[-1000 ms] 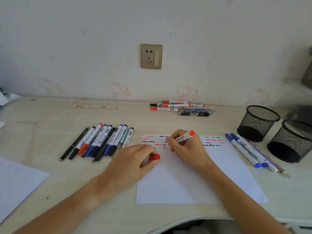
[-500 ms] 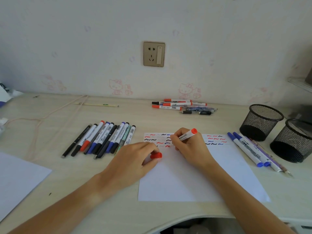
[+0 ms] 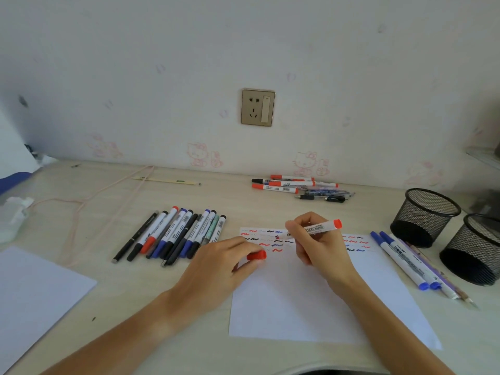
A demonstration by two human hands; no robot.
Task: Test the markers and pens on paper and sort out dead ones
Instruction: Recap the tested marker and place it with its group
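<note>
A white sheet of paper [image 3: 303,301] lies on the desk, its top strip covered with red, black and blue squiggles. My right hand [image 3: 316,247] grips a white board marker with a red end [image 3: 322,227], its tip near the squiggles. My left hand [image 3: 216,269] pinches the marker's red cap [image 3: 256,255] at the paper's left edge. A row of several markers and pens [image 3: 176,234] lies to the left. Several more markers [image 3: 286,184] lie by the wall. Blue-capped markers and pens [image 3: 403,261] lie right of the paper.
Two black mesh pen cups [image 3: 424,215] [image 3: 476,247] stand at the right. Another white sheet [image 3: 32,296] lies at the front left. A thin cord [image 3: 89,201] and a wooden stick [image 3: 165,180] lie at the back left. A wall socket [image 3: 257,107] sits above.
My right hand has tilted the marker flatter and lifted it slightly over the squiggles. My left hand still holds the red cap in about the same place.
</note>
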